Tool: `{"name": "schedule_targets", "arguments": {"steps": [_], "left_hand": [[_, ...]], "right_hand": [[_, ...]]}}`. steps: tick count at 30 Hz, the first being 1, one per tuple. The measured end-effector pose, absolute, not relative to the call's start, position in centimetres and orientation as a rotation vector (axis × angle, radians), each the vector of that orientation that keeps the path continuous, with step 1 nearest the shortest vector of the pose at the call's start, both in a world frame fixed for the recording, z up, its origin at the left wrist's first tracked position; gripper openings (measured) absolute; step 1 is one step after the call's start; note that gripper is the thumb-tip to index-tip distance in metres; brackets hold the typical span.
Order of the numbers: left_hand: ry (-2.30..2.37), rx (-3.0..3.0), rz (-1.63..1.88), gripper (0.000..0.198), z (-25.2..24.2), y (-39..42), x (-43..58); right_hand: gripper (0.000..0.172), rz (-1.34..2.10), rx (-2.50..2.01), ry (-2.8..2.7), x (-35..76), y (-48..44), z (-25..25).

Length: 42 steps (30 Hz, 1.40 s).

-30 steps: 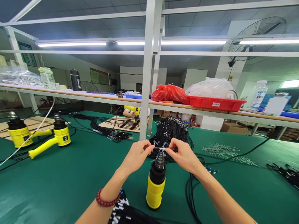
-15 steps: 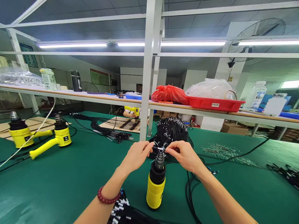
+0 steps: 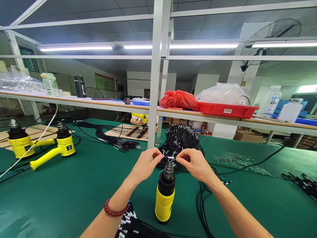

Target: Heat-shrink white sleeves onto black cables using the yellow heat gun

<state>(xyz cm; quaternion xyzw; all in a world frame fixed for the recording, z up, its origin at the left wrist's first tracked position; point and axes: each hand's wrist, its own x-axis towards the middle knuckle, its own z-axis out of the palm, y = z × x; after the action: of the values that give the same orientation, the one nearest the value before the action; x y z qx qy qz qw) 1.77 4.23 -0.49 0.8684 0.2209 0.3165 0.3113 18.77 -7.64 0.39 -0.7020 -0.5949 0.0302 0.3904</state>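
Both hands pinched one thin black cable between thumb and fingertips, the left hand [image 3: 146, 164] gripping it on one side and the right hand [image 3: 194, 163] on the other, so that a short white-sleeved stretch of the cable [image 3: 170, 158] lay taut in the gap between them. That stretch sat directly over the ribbed metal nozzle of the heat gun [image 3: 164, 195], just above its tip; whether it touched the metal could not be told. The gun stood upright on the counter [image 3: 81, 185], its body a smooth yellow plastic cylinder capped by a black collar, the nozzle stepped and grey.

A string of dark red round beads, the bracelet [image 3: 114, 210], circled the left wrist. Behind the hands rose a dense bundle of black cables [image 3: 182, 138] with white tips, bristling like a brush. More black cables with white bands [image 3: 131, 226] lay at the near edge under the left forearm, and loose black leads trailed under the right forearm. The counter was covered in a flat green mat with a faint sheen.

Well apart to the left, two more yellow heat guns [image 3: 61, 147] rested on the green surface with nozzles up. A white metal post [image 3: 155, 99] stood just behind the hands, carrying a shelf [image 3: 99, 103] on which a glossy red tray [image 3: 226, 109] and a crumpled red bag [image 3: 178, 99] sat.
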Motion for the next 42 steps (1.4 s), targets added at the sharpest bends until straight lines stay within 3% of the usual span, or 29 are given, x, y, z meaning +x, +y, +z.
{"name": "schedule_targets", "arguments": {"steps": [9,16,25,32,38,42], "left_hand": [[0.576,2.289,0.864,0.017,-0.6,4.5,1.4],[0.584,2.335,0.786,0.044,-0.4,4.4,1.4],[0.540,2.303,0.892,0.022,-0.7,4.5,1.6],[0.584,2.304,0.876,0.052,-0.3,4.2,1.7],[0.552,2.302,0.885,0.030,-0.4,3.8,1.7],[0.557,2.265,0.885,0.029,-0.2,3.7,1.5]], "right_hand": [[0.017,0.062,-1.788,-1.550,18.7,-8.1,0.4],[0.019,0.042,-1.753,-1.582,18.5,-8.3,0.4],[0.012,-0.001,-1.763,-1.505,18.1,-7.8,-0.1],[0.033,0.045,-1.789,-1.631,17.8,-8.7,0.7],[0.020,0.031,-1.766,-1.558,17.9,-8.3,0.0],[0.026,0.037,-1.770,-1.528,18.0,-8.5,0.0]]}}
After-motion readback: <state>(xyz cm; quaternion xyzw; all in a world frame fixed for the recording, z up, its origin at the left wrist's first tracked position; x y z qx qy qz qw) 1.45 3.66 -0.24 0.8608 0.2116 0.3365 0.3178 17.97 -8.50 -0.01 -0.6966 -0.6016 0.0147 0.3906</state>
